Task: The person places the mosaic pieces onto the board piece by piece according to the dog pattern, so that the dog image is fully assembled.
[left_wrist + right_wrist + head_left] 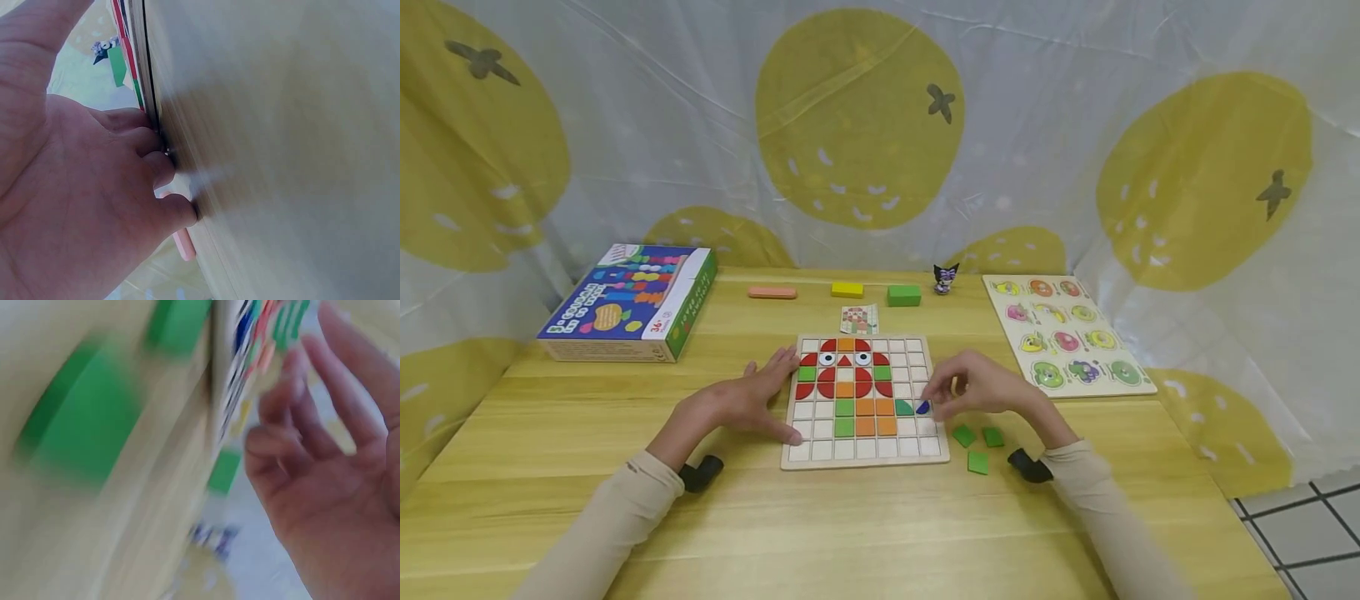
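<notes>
A square wooden grid board [917,450] lies on the table, partly filled with red, orange and green pieces and two eye pieces. Along its left edge rests my left hand [737,404], fingers and thumb spread against the rim; the left wrist view shows the fingertips at the board's side and the tabletop. Over the right edge hovers my right hand [977,385], its fingers loosely bent. A blue half-round piece [922,407] lies below its fingertips, beside a teal curved piece [905,407]. Nothing shows between thumb and fingers in the right wrist view.
Several loose green squares [977,462] lie right of the board. Behind it are a small pattern card [858,319], a green block [904,296], a yellow block [847,290], a pink stick [772,292] and a figurine [945,280]. A box [632,304] and a fruit puzzle [1067,336] flank them.
</notes>
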A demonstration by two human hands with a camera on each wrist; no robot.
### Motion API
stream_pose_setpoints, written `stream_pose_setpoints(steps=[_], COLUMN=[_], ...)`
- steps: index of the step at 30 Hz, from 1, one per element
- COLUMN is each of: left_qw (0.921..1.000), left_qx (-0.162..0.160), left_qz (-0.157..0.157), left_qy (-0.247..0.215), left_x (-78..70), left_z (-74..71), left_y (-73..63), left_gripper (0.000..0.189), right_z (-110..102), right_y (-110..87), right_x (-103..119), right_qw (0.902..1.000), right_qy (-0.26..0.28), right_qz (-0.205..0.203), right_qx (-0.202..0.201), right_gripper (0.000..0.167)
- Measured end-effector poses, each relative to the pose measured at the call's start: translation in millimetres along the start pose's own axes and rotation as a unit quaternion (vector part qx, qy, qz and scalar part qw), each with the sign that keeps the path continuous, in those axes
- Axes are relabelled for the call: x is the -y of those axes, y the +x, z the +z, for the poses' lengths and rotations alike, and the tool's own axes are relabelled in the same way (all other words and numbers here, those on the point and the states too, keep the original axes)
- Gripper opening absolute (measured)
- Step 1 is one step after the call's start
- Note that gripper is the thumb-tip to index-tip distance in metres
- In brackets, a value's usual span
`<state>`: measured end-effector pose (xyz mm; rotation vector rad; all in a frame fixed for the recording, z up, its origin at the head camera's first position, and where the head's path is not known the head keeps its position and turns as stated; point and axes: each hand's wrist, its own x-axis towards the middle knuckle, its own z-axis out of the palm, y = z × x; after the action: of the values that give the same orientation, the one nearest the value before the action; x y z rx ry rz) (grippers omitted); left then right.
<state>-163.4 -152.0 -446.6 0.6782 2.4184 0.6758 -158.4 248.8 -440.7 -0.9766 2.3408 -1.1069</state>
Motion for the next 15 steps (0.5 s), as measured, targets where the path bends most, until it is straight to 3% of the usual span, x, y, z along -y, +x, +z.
stream_pose_setpoints(steps=[7,11,15], left_qw=[0.9999,0.9999,1.0], left_qx=[0.0,-0.002,-0.004], left_qz=[-0.014,-0.011,-0.006], left_qy=[-0.004,0.0,0.003], left_x=[-3.0,-3.0,-2.0], left_z=[-0.2,0.2,0.8], left_y=[-1.6,-2.5,-2.9], left_gripper=[0.135,0.135,0.135], right_z=[-14.8,-12.7,-10.7], right_y=[-31.4,-35.6,-35.4], right_x=[-33.1,-38.4,-37.1], right_qw=[0.998,0.9972,0.9977], right_qy=[0.038,0.038,0.032], right_qz=[-0.03,-0.036,-0.01], right_qx=[0.04,0.053,0.059], right_gripper=[0.025,0.029,0.025])
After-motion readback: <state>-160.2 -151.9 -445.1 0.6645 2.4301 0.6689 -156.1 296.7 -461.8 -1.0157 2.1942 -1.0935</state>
